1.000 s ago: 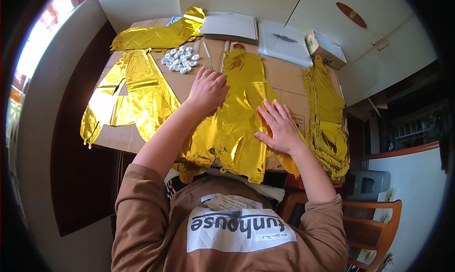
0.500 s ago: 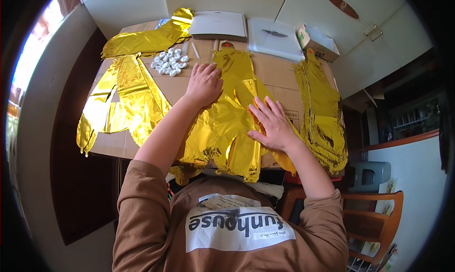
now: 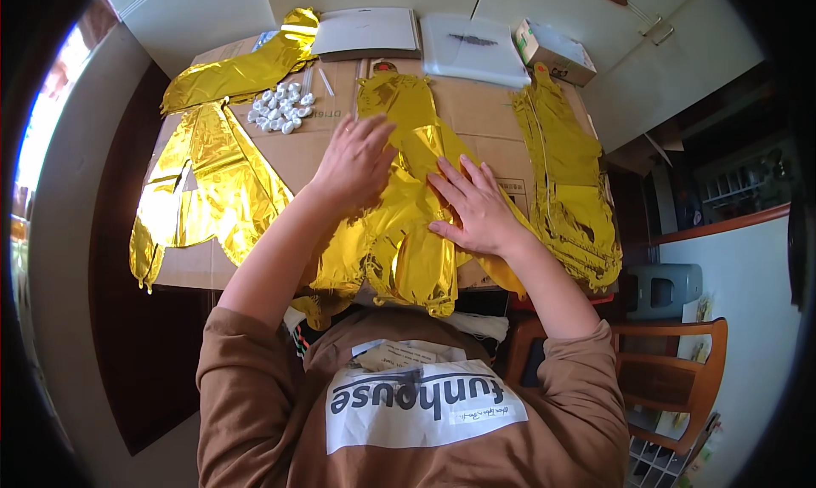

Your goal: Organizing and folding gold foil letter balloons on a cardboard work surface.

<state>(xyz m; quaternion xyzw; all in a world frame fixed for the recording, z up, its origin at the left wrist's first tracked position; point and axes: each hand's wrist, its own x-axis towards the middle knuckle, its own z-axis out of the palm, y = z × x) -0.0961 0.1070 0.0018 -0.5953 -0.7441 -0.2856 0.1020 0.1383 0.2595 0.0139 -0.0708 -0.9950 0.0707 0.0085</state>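
A deflated gold foil balloon (image 3: 408, 254) lies in front of me, its lower end reaching the table's near edge. My right hand (image 3: 478, 203) rests on its right side with the fingers spread. At the upper left part of the foil is my left hand (image 3: 353, 161), its fingers loosely bent and a little blurred, the thumb hidden; I see nothing held in it. Creases and a raised fold show in the foil between the two hands.
Cardboard (image 3: 336, 93) covers the table. More flat gold foil balloons lie at the left (image 3: 225, 165), far left (image 3: 238, 71) and right (image 3: 561, 165). White crumpled pieces (image 3: 280, 107) sit in a pile. Flat white stacks (image 3: 367, 33) and a small box (image 3: 554, 50) line the back.
My left hand has drawn slightly back toward me, its fingers lifting a little. The right hand still lies on the foil. The whole view has shifted slightly.
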